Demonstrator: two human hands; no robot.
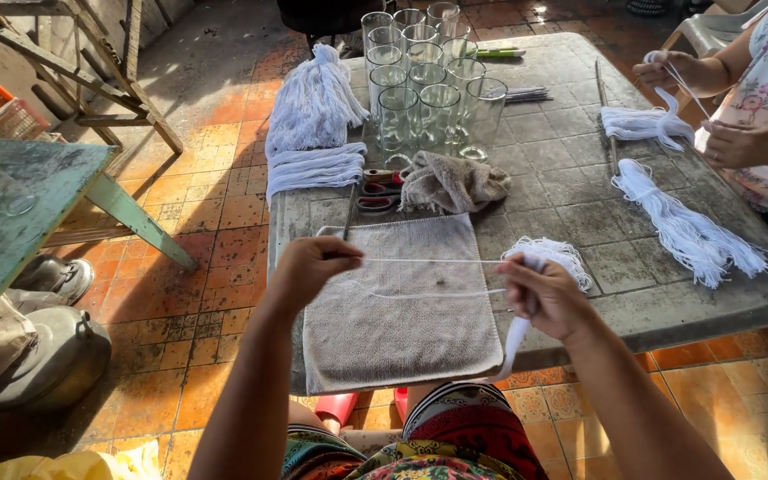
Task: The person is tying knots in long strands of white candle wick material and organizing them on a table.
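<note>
White cotton string [433, 261] is stretched in a straight line between the two hands, just above the grey towel [402, 302] that lies at the near edge of the desk [571, 191]. The left hand [308, 267] is closed in a pinch on one end of the string, over the left side of the towel. The right hand [548, 298] is closed on the other end, past the right edge of the towel, and it also grips a loose bundle of white strings [555, 253] whose tail hangs below the desk edge. A second strand [437, 292] runs just under the first one. I judge the string as very light, soft and limp; it keeps its line only under tension, so it wants a fingertip pinch near the ends. It is not fragile, but thin strands can slip or tangle easily. Behind the towel lie red scissors [380, 188] and a crumpled cloth [451, 182], and further behind these stand empty glasses [428, 93]. To the far right of the towel, another person's hands [713, 107] work on similar strings.
</note>
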